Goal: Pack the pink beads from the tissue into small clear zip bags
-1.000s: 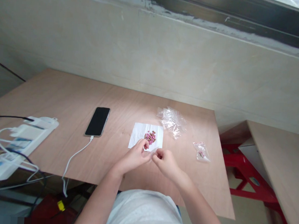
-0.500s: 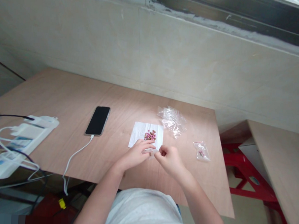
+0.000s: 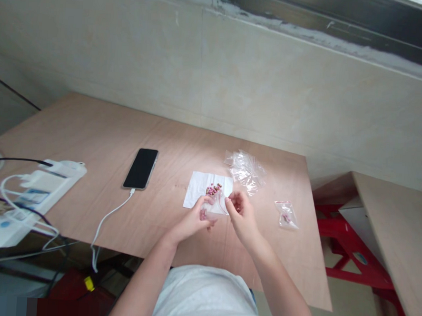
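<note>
A small clear zip bag [image 3: 216, 207] with a red line along its opening is tilted between my hands, some pink bits showing at its left end. My left hand [image 3: 192, 220] grips the bag's left side between thumb and fingers. At the opening on the right, my right hand [image 3: 242, 216] pinches the bag's edge; its fingertips are partly hidden. Just beyond the bag, a pile of small pink and gold pieces [image 3: 214, 188], like capsules or beads, lies on a white sheet of paper [image 3: 194, 188].
A heap of clear plastic bags [image 3: 246, 170] lies behind my right hand. To the right is a closed bag holding pink pieces [image 3: 286, 216]. A phone [image 3: 140, 168] with a white cable and a power strip [image 3: 47, 194] occupy the table's left. Red stools [image 3: 355, 252] stand beyond its right edge.
The zip bag has come up from low between my hands and now spans them, its red-lined opening in view. My left hand has turned from lying flat to gripping it.
</note>
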The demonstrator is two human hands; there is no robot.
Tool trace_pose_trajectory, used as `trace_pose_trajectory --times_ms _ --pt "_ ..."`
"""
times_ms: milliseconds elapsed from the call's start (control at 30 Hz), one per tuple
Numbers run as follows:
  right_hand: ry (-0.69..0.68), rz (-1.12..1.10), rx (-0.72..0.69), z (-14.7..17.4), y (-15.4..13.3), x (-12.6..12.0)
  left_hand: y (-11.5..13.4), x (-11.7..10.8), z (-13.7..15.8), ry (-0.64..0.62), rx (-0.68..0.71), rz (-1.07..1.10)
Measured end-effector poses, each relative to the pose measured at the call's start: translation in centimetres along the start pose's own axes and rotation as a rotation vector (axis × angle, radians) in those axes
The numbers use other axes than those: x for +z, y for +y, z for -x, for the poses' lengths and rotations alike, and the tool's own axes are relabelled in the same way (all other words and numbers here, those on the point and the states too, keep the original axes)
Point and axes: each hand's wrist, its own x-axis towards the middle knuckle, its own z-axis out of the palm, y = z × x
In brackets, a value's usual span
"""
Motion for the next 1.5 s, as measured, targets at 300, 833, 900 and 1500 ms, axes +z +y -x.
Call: trace_pose_trajectory --times_ms 300,833,900,1500 --pt "-0.205 -0.107 0.133 -0.9 3.8 2.0 -2.0 -3.0 -0.5 0.338 0.039 -0.194" --pt "-0.264 -0.445 0.373 -4.6 10.7 3.9 -2.5 -5.2 -0.4 0.279 -0.004 -0.066" --pt "-0.277 -0.454 0.385 -4.7 10.7 3.8 -2.2 -5.2 -0.4 0.254 0.011 -0.031" --pt "-0.365 -0.500 0.423 -4.8 10.2 2.9 -0.3 -5.0 -1.6 0.355 0.107 -0.016"
